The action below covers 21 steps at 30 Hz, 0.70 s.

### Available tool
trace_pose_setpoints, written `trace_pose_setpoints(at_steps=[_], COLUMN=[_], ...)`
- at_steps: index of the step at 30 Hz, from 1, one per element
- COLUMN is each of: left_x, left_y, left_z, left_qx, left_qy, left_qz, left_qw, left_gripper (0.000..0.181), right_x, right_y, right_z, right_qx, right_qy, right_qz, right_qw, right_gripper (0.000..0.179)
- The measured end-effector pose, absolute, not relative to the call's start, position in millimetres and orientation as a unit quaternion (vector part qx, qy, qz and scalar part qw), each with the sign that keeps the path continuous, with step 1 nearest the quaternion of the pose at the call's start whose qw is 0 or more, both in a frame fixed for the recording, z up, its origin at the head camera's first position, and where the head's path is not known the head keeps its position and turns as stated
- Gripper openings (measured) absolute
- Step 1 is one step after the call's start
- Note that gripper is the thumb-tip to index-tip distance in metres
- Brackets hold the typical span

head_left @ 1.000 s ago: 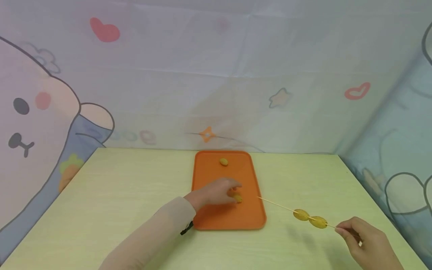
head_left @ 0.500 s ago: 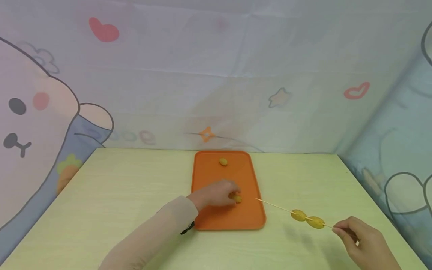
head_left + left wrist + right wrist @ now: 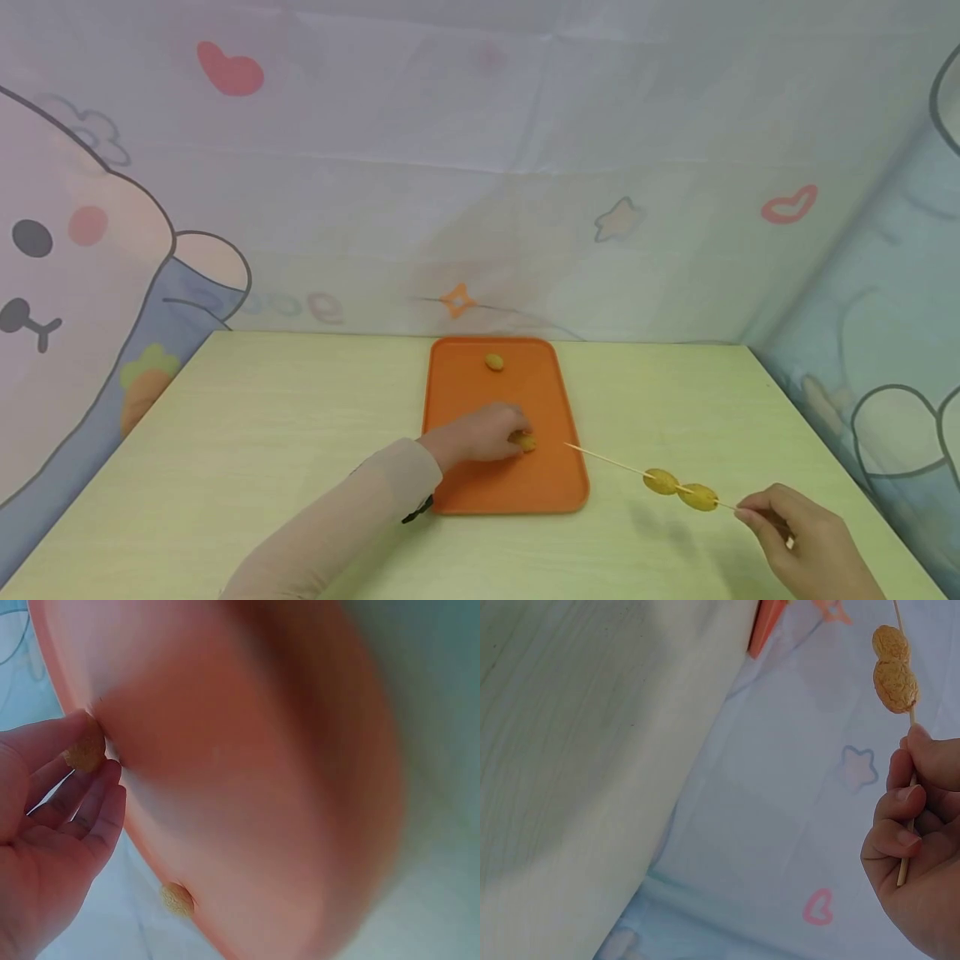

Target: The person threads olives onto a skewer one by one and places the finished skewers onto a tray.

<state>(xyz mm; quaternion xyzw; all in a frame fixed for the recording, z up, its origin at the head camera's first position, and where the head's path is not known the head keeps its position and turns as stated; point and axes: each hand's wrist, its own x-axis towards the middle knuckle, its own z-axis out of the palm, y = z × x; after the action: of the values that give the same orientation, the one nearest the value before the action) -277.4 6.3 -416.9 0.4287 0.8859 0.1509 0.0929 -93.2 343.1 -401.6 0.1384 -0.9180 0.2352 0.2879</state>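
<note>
In the head view my left hand (image 3: 489, 432) is over the orange tray (image 3: 551, 492), its fingertips gripping a golden-brown oval food ball (image 3: 527, 442). The left wrist view shows this wrinkled ball (image 3: 86, 748) between thumb and fingers, close against the tray's surface. Another such ball (image 3: 494, 362) lies near the tray's far end. My right hand (image 3: 810, 533) holds a thin wooden skewer (image 3: 611, 461) by its blunt end, with the fingers curled round it in the right wrist view. Two balls (image 3: 698, 497) are threaded on it; its bare tip points left toward the tray's right edge.
The tray stands on a pale yellow wooden table (image 3: 315, 400). A printed fabric backdrop (image 3: 405, 167) rises behind the table and along both sides. My left sleeve (image 3: 345, 517) crosses the table's front left part.
My left fingers have closed round the ball on the tray. My right hand has moved slightly left with the skewer, bringing its tip a little nearer the tray.
</note>
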Motion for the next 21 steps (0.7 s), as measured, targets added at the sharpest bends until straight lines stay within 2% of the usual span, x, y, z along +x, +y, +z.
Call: trace_pose_setpoints(at_steps=[13,15,20,21], left_x=[-278.4,-278.5,-275.6,-274.5], left_y=[-3.9,-8.1,-22.2,-25.4], left_z=[-410.2,-407.7,-399.7,-397.9], left_qx=[0.442,0.443,0.441,0.441], left_qy=[0.872,0.870,0.866,0.866], left_qz=[0.197,0.205,0.226,0.228], left_qw=[0.073,0.068,0.063,0.061], left_gripper=[0.019,0.020,0.015,0.014], right_x=[-102.1,-103.6,-109.3,-110.9], right_y=[336.1,334.5,329.8,328.7], right_z=[-390.2,-387.6,-381.1,-379.5], right_qx=[0.181,0.183,0.197,0.203], right_qy=[-0.909,-0.911,-0.908,-0.906], right_qz=[0.234,0.231,0.236,0.237], right_qw=[0.295,0.290,0.285,0.286], right_gripper=[0.030,0.025,0.025,0.030])
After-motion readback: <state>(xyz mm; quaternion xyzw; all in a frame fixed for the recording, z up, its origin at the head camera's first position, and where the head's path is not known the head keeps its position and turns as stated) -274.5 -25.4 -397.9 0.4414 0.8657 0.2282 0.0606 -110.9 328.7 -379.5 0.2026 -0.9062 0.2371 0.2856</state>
